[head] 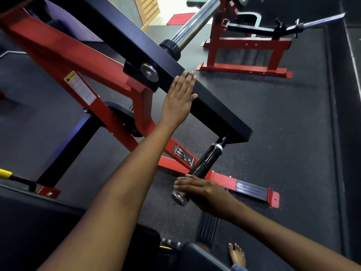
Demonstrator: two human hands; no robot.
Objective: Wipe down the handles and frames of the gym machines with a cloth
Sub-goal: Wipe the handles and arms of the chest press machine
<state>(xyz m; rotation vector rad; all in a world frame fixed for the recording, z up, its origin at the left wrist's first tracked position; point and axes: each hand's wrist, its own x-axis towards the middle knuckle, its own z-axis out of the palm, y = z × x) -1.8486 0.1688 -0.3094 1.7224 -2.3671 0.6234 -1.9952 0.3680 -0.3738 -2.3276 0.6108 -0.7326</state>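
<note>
- The left hand (pixel 180 98) is laid flat against the side of the black lever arm (pixel 207 98) of the machine, fingers straight and together, the thumb spread over the arm's upper face; nothing is grasped by it.
- The right hand (pixel 203 189) is placed over the lower end of the black handle (pixel 208 160), just above its chrome end cap (pixel 178 198). The fingers are extended across the grip and appear only slightly bent; whether they close round it cannot be told from this angle.
- No cloth is seen under either hand, though one could be hidden beneath the right palm.
- The handle is hung from the underside of the lever arm's squared end and is tilted down towards the viewer, a silver collar (pixel 218 146) marking its top.
- The lever arm is joined by a round silver pivot bolt (pixel 149 72) to the red frame (pixel 58 55), on which a warning label (pixel 80 88) is fixed.
- A chrome weight sleeve (pixel 195 22) is carried off the far side of the lever arm.
- A red foot (pixel 254 190) of the frame, with a ribbed black pad, is set on the dark rubber floor (pixel 283 118) just beyond the right hand.
- A second red machine (pixel 246 47) is stood well apart at the upper right.
- A bare foot (pixel 237 255) is seen on the floor at the lower edge.
</note>
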